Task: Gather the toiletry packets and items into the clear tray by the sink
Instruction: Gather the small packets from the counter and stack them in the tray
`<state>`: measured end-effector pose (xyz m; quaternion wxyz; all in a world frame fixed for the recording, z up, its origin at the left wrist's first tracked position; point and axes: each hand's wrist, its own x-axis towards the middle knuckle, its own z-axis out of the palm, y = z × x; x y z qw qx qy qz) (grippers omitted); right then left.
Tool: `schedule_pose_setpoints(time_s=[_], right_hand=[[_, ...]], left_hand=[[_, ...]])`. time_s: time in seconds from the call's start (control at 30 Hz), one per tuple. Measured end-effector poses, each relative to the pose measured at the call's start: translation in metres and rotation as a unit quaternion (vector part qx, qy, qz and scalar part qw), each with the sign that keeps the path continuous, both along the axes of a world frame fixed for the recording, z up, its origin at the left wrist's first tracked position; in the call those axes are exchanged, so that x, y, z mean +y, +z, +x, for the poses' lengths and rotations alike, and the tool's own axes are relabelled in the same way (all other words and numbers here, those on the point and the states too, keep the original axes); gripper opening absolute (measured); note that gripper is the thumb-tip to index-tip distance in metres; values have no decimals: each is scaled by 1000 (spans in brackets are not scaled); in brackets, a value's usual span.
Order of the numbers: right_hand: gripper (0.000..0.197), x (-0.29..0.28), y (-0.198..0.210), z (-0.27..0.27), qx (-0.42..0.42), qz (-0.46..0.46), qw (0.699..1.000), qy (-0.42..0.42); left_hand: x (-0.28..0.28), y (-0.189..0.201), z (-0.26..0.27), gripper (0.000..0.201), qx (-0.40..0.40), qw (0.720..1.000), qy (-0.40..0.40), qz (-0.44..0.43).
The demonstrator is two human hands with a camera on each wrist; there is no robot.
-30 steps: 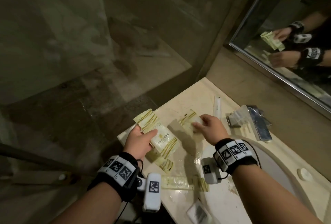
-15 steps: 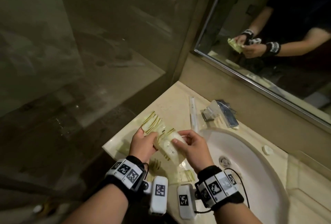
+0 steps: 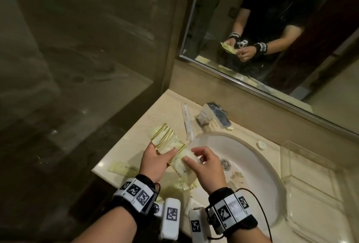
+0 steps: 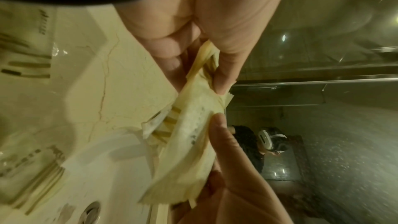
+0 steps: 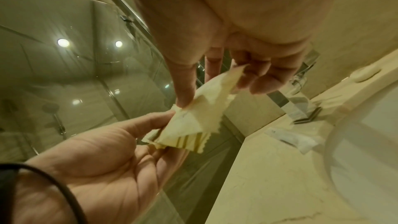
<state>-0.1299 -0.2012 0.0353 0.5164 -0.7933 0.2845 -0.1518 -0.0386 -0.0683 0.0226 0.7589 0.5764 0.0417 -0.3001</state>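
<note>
head view: thin, limp, slippery cream striped plastic toiletry packets [image 3: 167, 141] are pinched flat by left hand [image 3: 155, 162] fingers [image 3: 171, 152] and right hand [image 3: 207, 169], best gripped mid-stack.

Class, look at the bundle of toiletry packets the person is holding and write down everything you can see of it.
The bundle of packets is a fanned stack of flat, pale cream sachets with olive-gold stripes, zigzag-cut ends and small dark print. They look like thin, crinkly film. It is lifted above the counter edge, beside the basin. The left hand grips it, thumb on top; the right hand pinches its near end. In the left wrist view the packets splay apart.
</note>
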Motion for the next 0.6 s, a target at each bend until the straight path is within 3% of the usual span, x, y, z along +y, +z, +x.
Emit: schedule_pose_setpoints(time_s=[0.07,0.13,0.2,0.27,0.37,0.6], right_hand=[[42,-4,1,-7,17,20,999,-19],[51,-9,1,-14,14,137,990,-18],[47,-16,3,-23,3,246,969,-12],[37,-23,10,-34,-4,253,967,12],[38,-36,17,-55,-6,237,972,7],[38,-68,15,-121,-28,293,949,-116]], left_hand=[[-4,1,-3,36,-4,1000,-7,-3],[-9,2,-7,34,-5,1000,-24,-4],[-17,4,-14,32,-10,999,-50,-3],[-27,4,-22,29,-29,996,-82,8],[-45,5,-39,25,-44,990,-134,2],[-105,-3,-86,34,-7,971,-237,-31]])
